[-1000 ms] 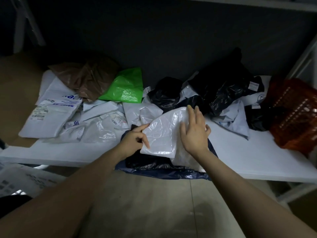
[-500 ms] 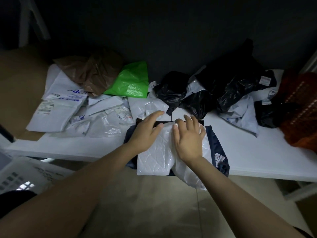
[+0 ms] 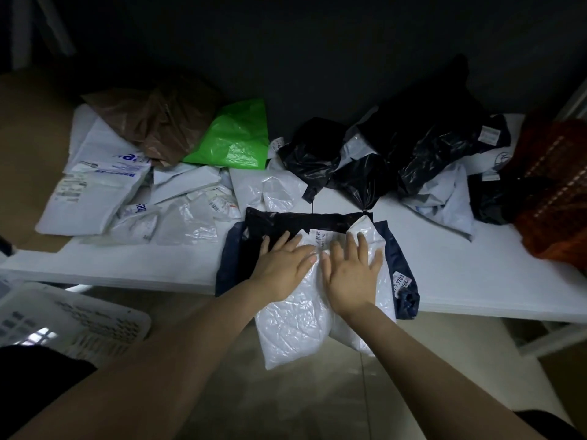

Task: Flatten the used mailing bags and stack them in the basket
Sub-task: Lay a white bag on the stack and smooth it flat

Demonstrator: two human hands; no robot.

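Both hands have come down flat since a second ago, when they held the white mailing bag (image 3: 295,325) lifted. The left hand (image 3: 282,268) and the right hand (image 3: 349,274) press it with straight, spread fingers. Glossy and crinkled, it lies on a black bag (image 3: 276,223) and a navy bag (image 3: 400,258) at the front of the white table (image 3: 460,274), its lower half hanging over the edge above the pale floor (image 3: 286,392). Behind, by a dark wall (image 3: 317,58), lie crumpled black bags (image 3: 428,144), a green bag (image 3: 235,138) and a brown bag (image 3: 158,122). An orange mesh basket (image 3: 559,198) stands at the table's right end; I cannot tell what it holds. A white slotted basket (image 3: 63,322) sits low at left.
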